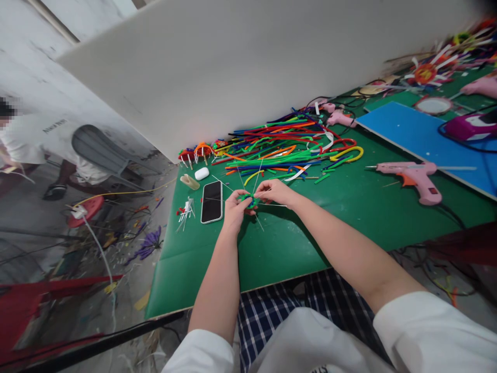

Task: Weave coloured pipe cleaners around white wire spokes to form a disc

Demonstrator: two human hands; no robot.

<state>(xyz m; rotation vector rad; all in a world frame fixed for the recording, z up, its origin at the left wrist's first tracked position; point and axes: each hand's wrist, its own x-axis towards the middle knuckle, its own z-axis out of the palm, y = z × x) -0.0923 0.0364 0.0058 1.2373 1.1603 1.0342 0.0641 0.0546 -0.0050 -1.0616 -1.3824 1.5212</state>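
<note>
Close together over the green table (279, 254), both hands are at a small green-and-blue coiled piece (248, 200) with thin pale sticks radiating from it. My left hand (235, 206) pinches the piece at its left edge. On the other side, my right hand (275, 192) is closed with fingertips at its right edge, by one of the sticks; exactly what those fingers grip is too small to make out. A phone (212, 202) lies just left of my left hand. Beyond the hands spreads a heap of coloured fuzzy stems (275, 145).
A pink glue gun (413, 176) lies at right, its cord trailing off the table edge. Beside it are a blue board (427, 134) and a purple tool (469, 127). White case (202, 173) and loose sticks (186, 213) lie left. Another person (50, 134) sits far left.
</note>
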